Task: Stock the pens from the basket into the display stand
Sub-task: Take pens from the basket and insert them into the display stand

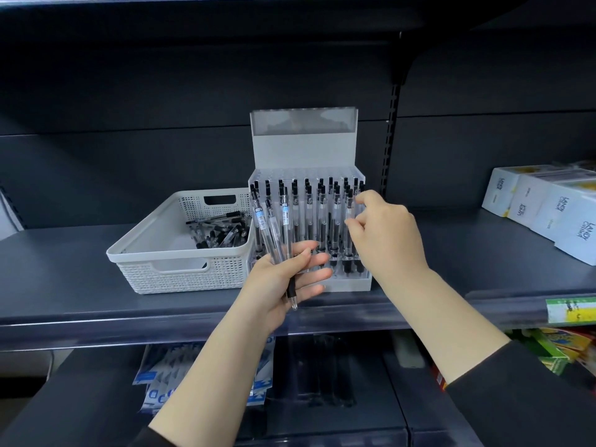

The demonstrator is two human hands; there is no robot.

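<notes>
A clear acrylic display stand (303, 146) with a grey back card stands on the dark shelf, with several black-capped pens upright in it. To its left sits a white perforated basket (154, 246) with several loose pens (222, 230) heaped at its back right. My left hand (287, 279) grips a small bunch of clear pens (274, 233) in front of the stand's left side, tips pointing down. My right hand (383, 233) is at the stand's right front, its fingertips pinching a clear pen (350, 214) that stands in a slot there.
The dark shelf (96, 285) has a raised front lip. White boxes (548, 208) are stacked at the far right. A shelf below holds blue-and-white packets (161, 379) and colourful boxes (554, 350). An upright slotted rail (388, 137) runs behind the stand.
</notes>
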